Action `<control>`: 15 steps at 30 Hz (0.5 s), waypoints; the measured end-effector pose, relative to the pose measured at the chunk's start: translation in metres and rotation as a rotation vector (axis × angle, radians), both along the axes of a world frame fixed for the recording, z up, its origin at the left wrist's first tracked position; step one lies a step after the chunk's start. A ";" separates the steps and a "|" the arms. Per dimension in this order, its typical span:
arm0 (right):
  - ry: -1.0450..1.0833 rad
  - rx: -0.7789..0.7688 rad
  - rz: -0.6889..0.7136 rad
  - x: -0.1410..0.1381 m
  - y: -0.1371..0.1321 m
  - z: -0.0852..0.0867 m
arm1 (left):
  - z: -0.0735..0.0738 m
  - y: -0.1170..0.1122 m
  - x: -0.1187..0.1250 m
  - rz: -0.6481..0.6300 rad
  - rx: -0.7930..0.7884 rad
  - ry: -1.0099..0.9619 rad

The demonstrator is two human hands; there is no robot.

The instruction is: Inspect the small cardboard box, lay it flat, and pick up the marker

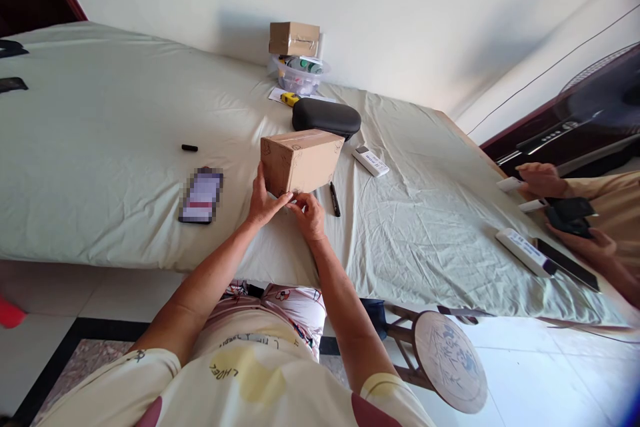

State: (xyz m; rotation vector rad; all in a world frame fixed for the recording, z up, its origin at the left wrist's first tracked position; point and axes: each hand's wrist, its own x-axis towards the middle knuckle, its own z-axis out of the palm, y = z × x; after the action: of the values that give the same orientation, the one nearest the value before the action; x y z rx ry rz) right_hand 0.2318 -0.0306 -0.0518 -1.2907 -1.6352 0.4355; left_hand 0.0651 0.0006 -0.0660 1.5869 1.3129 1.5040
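A taped brown cardboard box (300,159) stands on a pale green sheet (100,147) spread over a bed. My left hand (266,200) rests against the box's lower left corner, its thumb along the bottom edge. My right hand (309,212) is curled at the box's lower front edge, fingertips pinched at something small there that I cannot make out. A black marker (335,199) lies just right of my right hand. A phone (201,195) with its screen lit lies to the left of my left hand.
Behind the box lie a black zip case (326,117), a white remote (371,161), a yellow item (289,99), a clear tub (299,75) and a second box (294,38). Another person's hands (543,180) hold a phone at right. A round stool (449,360) stands below.
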 end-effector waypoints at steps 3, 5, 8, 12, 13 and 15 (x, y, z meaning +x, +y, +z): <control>0.019 0.035 -0.053 0.009 0.002 0.000 | -0.001 0.004 -0.006 -0.043 -0.029 -0.038; 0.036 0.048 -0.116 0.017 0.005 0.001 | 0.000 0.006 -0.009 -0.080 -0.055 -0.094; 0.064 0.057 -0.202 0.030 0.010 0.001 | 0.002 0.009 -0.013 -0.136 -0.083 -0.189; 0.107 0.081 -0.332 0.046 0.016 0.003 | 0.005 0.013 -0.020 -0.190 -0.095 -0.293; 0.120 0.090 -0.368 0.049 0.016 0.003 | 0.006 0.014 -0.022 -0.197 -0.093 -0.310; 0.156 0.110 -0.429 0.054 0.018 0.004 | 0.006 0.016 -0.026 -0.213 -0.091 -0.333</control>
State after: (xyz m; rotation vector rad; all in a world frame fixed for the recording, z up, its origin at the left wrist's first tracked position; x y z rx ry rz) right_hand 0.2862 -0.0131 -0.0481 -1.4385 -1.1940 0.1750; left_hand 0.0394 0.0168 -0.0599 1.3053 0.9792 1.4763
